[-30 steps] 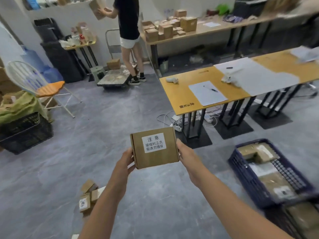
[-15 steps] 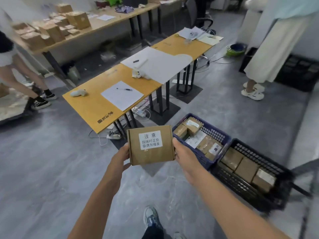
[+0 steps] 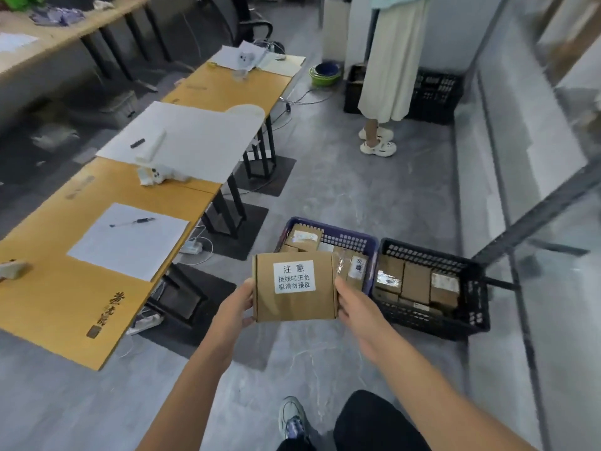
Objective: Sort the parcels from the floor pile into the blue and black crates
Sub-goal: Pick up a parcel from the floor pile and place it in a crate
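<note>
I hold a brown cardboard parcel with a white label between both hands, at chest height in the middle of the view. My left hand grips its left side and my right hand its right side. Just beyond the parcel on the floor stands the blue crate, partly hidden by it, with several brown parcels inside. The black crate sits touching the blue one's right side and also holds several parcels. The floor pile is out of view.
A row of yellow tables with paper sheets and a pen runs along the left. A person in a long cream skirt stands ahead by another black crate. A raised step and a dark rail border the right. My shoe is below.
My view has swung right and I have stepped closer to the two crates, which now lie directly beyond the parcel. Both hands kept the same hold on the parcel.
</note>
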Demonstrator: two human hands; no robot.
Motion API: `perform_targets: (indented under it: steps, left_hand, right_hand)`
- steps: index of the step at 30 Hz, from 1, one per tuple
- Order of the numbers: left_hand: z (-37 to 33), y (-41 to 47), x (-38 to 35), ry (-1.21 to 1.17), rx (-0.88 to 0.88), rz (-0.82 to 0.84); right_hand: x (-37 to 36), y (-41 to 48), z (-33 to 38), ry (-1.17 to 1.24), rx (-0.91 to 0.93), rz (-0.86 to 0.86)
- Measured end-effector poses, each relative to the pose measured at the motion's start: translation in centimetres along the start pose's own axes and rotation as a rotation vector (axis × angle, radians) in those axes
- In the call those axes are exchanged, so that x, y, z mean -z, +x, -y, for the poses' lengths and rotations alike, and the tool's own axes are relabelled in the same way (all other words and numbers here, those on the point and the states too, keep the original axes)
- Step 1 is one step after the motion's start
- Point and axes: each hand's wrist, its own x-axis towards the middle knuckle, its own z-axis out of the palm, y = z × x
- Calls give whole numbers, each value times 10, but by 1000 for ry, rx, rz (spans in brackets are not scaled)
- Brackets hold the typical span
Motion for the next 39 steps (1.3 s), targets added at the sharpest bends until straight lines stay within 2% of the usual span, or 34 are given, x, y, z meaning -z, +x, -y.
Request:
perform_targets:
  steps: [9,17,24,32,39]
  left_hand:
    - [-28,80,-60,161,59,181]
    - [-48,168,-130,263,174,207]
    - [-52,244,-213,308,269,249]
    - [-27,315,-301,383,377,388]
    - [15,381,-364,468,464,518]
  right_hand:
    - [41,41,2,61,-93,-189]
    - [101,119,22,161,-167,-210]
    - [187,173,45,181,-219,-250]
    - [266,214,31,252,-269,-379]
    - [314,254,-1,198,-357,-473]
